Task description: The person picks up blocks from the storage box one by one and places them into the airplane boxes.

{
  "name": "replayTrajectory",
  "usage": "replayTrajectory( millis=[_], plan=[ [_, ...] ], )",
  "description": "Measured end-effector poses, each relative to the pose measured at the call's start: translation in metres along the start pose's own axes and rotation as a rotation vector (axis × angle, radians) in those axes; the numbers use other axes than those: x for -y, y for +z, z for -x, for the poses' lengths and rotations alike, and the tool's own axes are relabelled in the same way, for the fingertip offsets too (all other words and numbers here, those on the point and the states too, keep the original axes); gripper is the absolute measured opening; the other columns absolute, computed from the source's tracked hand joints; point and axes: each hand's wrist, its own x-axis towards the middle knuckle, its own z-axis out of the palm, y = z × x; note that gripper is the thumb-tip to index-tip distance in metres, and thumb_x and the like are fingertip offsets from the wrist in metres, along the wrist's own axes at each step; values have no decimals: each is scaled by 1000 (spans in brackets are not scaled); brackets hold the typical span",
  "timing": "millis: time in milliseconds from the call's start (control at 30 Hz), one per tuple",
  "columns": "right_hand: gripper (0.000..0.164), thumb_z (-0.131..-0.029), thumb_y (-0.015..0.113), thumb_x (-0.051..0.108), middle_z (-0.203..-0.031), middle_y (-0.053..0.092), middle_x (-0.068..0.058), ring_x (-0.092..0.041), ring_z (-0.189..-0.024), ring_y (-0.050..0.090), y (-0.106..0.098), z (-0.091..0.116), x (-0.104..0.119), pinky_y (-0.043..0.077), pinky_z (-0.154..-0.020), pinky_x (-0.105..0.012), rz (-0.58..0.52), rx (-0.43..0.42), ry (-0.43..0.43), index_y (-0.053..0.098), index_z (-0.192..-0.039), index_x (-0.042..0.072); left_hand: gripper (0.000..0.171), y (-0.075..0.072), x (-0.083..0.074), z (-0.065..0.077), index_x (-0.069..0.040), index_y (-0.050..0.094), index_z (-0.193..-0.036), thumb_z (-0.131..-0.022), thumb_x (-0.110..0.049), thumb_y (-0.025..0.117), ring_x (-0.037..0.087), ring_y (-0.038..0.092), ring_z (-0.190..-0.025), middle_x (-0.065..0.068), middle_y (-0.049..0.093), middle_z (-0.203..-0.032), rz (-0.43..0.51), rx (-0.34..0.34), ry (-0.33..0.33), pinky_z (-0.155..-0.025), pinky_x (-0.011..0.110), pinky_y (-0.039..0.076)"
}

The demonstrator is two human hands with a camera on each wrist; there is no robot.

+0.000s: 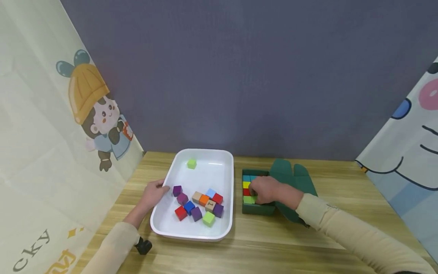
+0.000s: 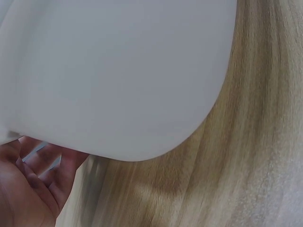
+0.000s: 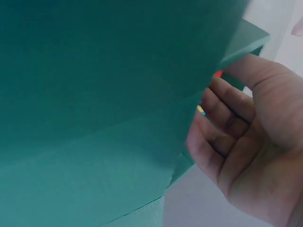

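A white plastic tray [image 1: 215, 177] holds several small coloured wooden cubes, most of them grouped toward its near half. My left hand [image 1: 152, 195] grips the tray's left rim, thumb over the edge and fingers underneath. To the right stands a green cardboard box [image 1: 259, 209] with its lid [image 1: 298, 183] folded back. Inside, blue, yellow, red and light green cubes [image 1: 247, 185] sit in rows. My right hand [image 1: 266, 188] reaches into the box with bent fingers. In the right wrist view the lid covers most of the box, and a bit of red shows by the thumb. I cannot tell whether those fingers hold a cube.
One light green cube [image 1: 192, 164] lies alone at the tray's far end. The wooden table [image 1: 260, 243] meets a dark grey backdrop [image 1: 253, 83] behind the tray and box. Printed cloths hang on both sides. A black wrist device [image 1: 143, 246] sits by the left sleeve.
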Motion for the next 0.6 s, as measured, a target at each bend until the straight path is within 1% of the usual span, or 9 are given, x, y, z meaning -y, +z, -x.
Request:
replayTrajectory(
  millis=[67,133,267,333,400,500,600],
  plan=[
    [12,-78,79,14,-78,62,7,-9,-66,51,-2,1,1,48,-58,-29,-13,5,-2,71,-86,13,46,0,0,0,9,52,-132,-92,-11,58,34,66,-92,33,58,-122,4,7,-7,-73,39,59],
    [11,-80,78,16,-78,61,7,-8,-66,52,-5,1,4,49,-59,-29,-33,-8,-15,70,-87,12,46,0,0,1,9,52,-133,-92,-11,58,34,66,-92,33,58,-122,12,10,-13,-73,39,59],
    [6,-83,74,16,-73,58,9,-8,-63,50,-17,1,16,48,-58,-28,-100,-72,-79,69,-85,13,46,-1,0,2,9,52,-133,-92,-11,58,35,66,-93,33,57,-123,15,8,-12,-74,39,59],
    [3,-84,72,14,-75,62,8,-7,-64,52,-24,-2,26,50,-60,-27,-124,-109,-119,70,-87,13,46,-2,0,2,8,53,-133,-92,-11,59,36,66,-94,33,58,-123,16,0,-11,-74,39,59],
    [7,-85,72,15,-80,65,6,-7,-66,54,-31,-6,39,52,-62,-27,-138,-126,-140,72,-91,12,46,-3,-2,3,9,52,-133,-91,-11,59,36,66,-94,33,57,-123,7,-3,-7,-74,40,59],
    [13,-86,72,21,-84,66,8,-6,-70,56,-41,-17,59,52,-65,-25,-133,-120,-133,74,-97,14,46,-2,-4,3,8,53,-132,-91,-12,60,36,66,-94,32,58,-122,1,-7,-11,-74,39,59],
    [15,-87,72,28,-84,64,13,-6,-75,56,-48,-33,79,52,-68,-24,-125,-94,-124,73,-98,18,46,-1,-3,2,8,54,-131,-91,-12,60,34,66,-93,32,59,-121,-10,-8,4,-75,39,59]
  ],
)
